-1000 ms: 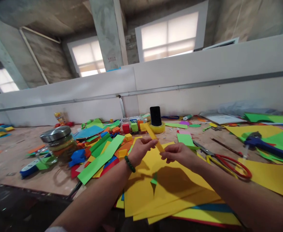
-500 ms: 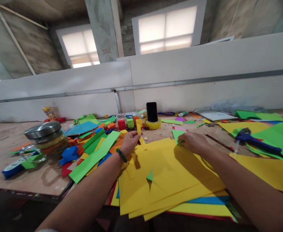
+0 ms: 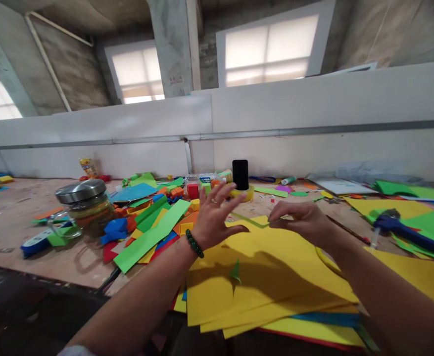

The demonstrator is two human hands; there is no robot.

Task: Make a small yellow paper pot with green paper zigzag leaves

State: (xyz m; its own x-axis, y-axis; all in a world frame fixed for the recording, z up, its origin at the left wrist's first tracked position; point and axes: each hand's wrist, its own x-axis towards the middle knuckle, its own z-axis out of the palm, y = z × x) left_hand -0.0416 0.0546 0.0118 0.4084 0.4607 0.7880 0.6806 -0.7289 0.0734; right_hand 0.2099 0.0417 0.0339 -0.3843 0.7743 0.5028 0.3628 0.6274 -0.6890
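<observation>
My left hand [image 3: 217, 215], a dark green bead bracelet on its wrist, is open with the fingers spread, over the far left of the yellow paper sheets [image 3: 261, 291]. Nothing shows in its grasp. My right hand [image 3: 300, 220] pinches one end of a green paper strip [image 3: 252, 220], seen almost edge-on above the stack. The strip's other end reaches toward my left fingers; whether they touch it I cannot tell. A small folded green paper scrap [image 3: 235, 272] stands on the top yellow sheet.
To the left are a lidded glass jar [image 3: 85, 210], a blue stapler-like tool [image 3: 40, 242] and a long green strip [image 3: 153, 235]. A phone [image 3: 240, 174] stands on a yellow tape roll [image 3: 250, 193] behind my hands. Blue-handled pliers [image 3: 411, 232] lie right.
My left hand has let go of the small yellow paper piece and spread its fingers. My right hand has raised the green strip from the table. The view has shifted slightly left.
</observation>
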